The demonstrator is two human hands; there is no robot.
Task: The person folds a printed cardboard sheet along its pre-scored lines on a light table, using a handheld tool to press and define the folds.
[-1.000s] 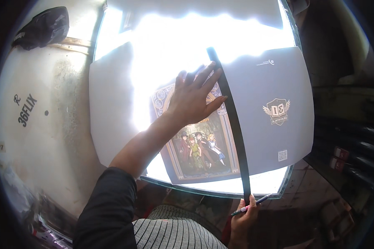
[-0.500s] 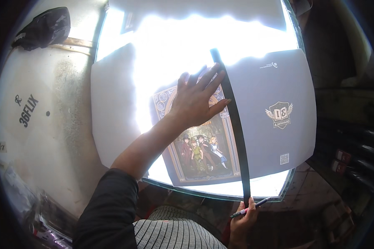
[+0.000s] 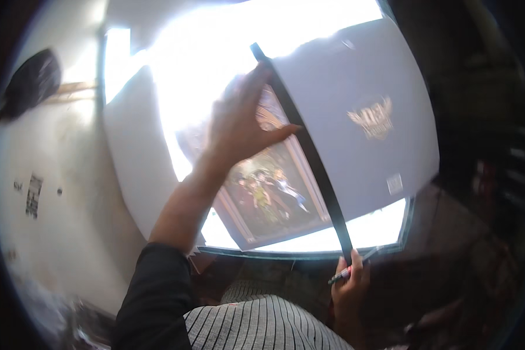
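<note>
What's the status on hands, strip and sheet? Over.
Left hand spread over printed sheet, touching dark strip. Right hand grips strip's near end, pen too. Strip slants across sheet. Left hand hides part of artwork.

Left grip [image 3: 233, 127], right grip [image 3: 350, 281] on black strip [image 3: 316, 166]

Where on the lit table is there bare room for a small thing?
The lit table looks bare at lower right, between the printed sheet, the black strip and the near edge. The middle is crowded: the left hand and strip lie over the sheet. Glare veils the top.
</note>
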